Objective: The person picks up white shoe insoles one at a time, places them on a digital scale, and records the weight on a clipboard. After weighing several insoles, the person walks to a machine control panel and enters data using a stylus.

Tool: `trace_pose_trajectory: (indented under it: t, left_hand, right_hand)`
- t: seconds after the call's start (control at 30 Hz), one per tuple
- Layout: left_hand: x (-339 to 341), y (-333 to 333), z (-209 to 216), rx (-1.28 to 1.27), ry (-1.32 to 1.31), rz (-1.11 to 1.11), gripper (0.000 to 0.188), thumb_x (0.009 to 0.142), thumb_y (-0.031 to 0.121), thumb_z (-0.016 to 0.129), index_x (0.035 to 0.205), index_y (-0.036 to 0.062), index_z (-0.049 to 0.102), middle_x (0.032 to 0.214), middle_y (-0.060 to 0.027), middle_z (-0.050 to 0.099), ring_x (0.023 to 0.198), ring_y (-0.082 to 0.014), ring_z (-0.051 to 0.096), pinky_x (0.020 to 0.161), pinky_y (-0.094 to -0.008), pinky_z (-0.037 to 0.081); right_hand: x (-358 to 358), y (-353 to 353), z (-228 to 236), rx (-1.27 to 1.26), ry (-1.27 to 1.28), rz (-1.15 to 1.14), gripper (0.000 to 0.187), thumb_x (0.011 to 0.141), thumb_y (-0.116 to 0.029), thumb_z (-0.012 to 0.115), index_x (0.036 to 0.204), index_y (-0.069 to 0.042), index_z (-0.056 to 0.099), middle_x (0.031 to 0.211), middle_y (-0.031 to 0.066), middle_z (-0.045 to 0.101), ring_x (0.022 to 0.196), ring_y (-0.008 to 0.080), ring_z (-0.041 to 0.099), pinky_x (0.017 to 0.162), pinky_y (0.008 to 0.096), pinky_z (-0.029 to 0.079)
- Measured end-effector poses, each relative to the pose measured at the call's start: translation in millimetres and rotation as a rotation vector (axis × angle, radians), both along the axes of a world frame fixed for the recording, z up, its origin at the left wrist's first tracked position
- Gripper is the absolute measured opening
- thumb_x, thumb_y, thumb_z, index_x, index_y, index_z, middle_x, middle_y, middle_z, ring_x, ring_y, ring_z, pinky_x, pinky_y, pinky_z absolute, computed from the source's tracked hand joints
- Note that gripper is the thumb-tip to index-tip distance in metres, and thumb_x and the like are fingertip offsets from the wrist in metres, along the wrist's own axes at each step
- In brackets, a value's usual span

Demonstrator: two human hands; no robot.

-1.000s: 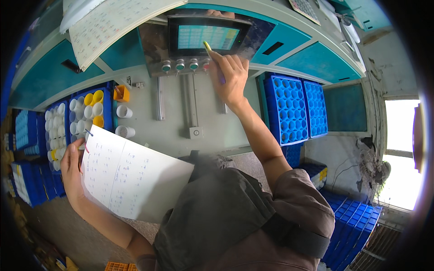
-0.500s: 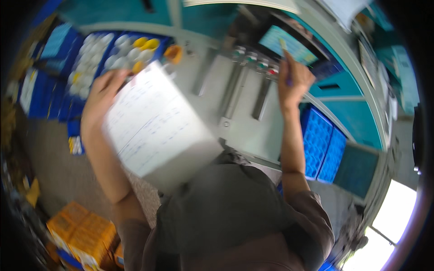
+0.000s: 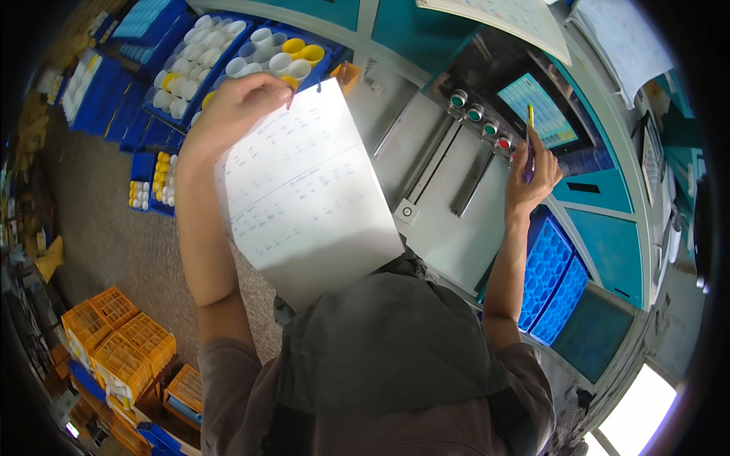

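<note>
a handwritten sheet of paper (image 3: 312, 197) is held by its upper left edge in the left hand (image 3: 237, 114), the fingers being curled closely on it; it is tilted, a line is drawn across its middle, and its lower part is covered by shadow. a yellow and purple pen (image 3: 530, 121) is gripped narrowly in the right hand (image 3: 534, 176), and its end is held up in front of the lit screen (image 3: 549, 114); whether it is touched cannot be told. beside the screen, three green buttons (image 3: 475, 112) and one red button (image 3: 503, 143) are set in a row, and the pale surface (image 3: 456, 239) is crossed by metal rails (image 3: 437, 161). beyond the left hand, blue crates (image 3: 329, 59) are filled with white and yellow cups (image 3: 312, 54), and an orange box (image 3: 347, 76) is placed just beside them. below the right hand, blue trays (image 3: 544, 258) with round holes can be seen, and orange crates (image 3: 137, 342) are stacked at the lower left
</note>
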State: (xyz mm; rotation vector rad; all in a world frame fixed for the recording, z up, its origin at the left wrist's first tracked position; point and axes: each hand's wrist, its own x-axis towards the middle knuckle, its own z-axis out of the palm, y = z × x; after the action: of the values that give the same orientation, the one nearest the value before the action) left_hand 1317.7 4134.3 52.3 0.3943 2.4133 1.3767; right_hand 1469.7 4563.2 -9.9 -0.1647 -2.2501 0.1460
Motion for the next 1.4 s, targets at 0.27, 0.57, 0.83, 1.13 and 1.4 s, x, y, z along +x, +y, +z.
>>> trace_pose_trajectory:
  t: [0.27, 0.57, 0.83, 1.13, 1.4]
  left_hand:
    - [4, 0, 10, -0.008, -0.110, 0.069, 0.026, 0.100, 0.019, 0.068, 0.117, 0.0004, 0.070, 0.095, -0.0098, 0.070, 0.088, -0.0136, 0.061, 0.080, -0.0279, 0.048]
    - [7, 5, 12, -0.044, -0.047, 0.108, 0.031, 0.103, 0.027, 0.065, 0.121, 0.0015, 0.071, 0.102, -0.0105, 0.074, 0.089, -0.0141, 0.065, 0.079, -0.0268, 0.047]
    - [3, -1, 4, 0.020, -0.061, 0.078, 0.033, 0.103, 0.027, 0.066, 0.122, 0.0002, 0.071, 0.098, -0.0084, 0.074, 0.085, -0.0116, 0.063, 0.076, -0.0255, 0.046]
    - [2, -2, 6, 0.008, -0.097, 0.063, 0.033, 0.104, 0.027, 0.066, 0.122, -0.0006, 0.070, 0.093, -0.0067, 0.073, 0.081, -0.0087, 0.061, 0.072, -0.0234, 0.043]
    - [10, 13, 15, -0.090, -0.086, 0.160, 0.031, 0.103, 0.026, 0.066, 0.119, -0.0002, 0.070, 0.096, -0.0071, 0.072, 0.085, -0.0114, 0.061, 0.076, -0.0252, 0.045]
  right_hand:
    - [13, 9, 3, -0.019, 0.080, -0.109, 0.032, 0.085, -0.008, 0.076, 0.117, -0.010, 0.073, 0.085, 0.0053, 0.067, 0.081, 0.0235, 0.062, 0.087, 0.0389, 0.040]
    - [16, 14, 5, 0.009, 0.086, -0.162, 0.025, 0.085, -0.009, 0.076, 0.109, -0.010, 0.075, 0.080, 0.0017, 0.066, 0.075, 0.0197, 0.060, 0.085, 0.0373, 0.039]
    - [11, 21, 0, 0.023, 0.108, -0.142, 0.021, 0.086, -0.009, 0.075, 0.107, -0.009, 0.076, 0.079, 0.0020, 0.067, 0.075, 0.0194, 0.061, 0.084, 0.0373, 0.039]
    - [12, 15, -5, 0.042, 0.051, -0.118, 0.020, 0.086, -0.005, 0.073, 0.105, -0.009, 0.077, 0.074, 0.0030, 0.064, 0.072, 0.0192, 0.060, 0.080, 0.0354, 0.038]
    - [-9, 16, 18, 0.095, 0.106, -0.071, 0.025, 0.083, -0.008, 0.076, 0.108, -0.011, 0.075, 0.075, 0.0007, 0.063, 0.073, 0.0193, 0.059, 0.079, 0.0375, 0.038]
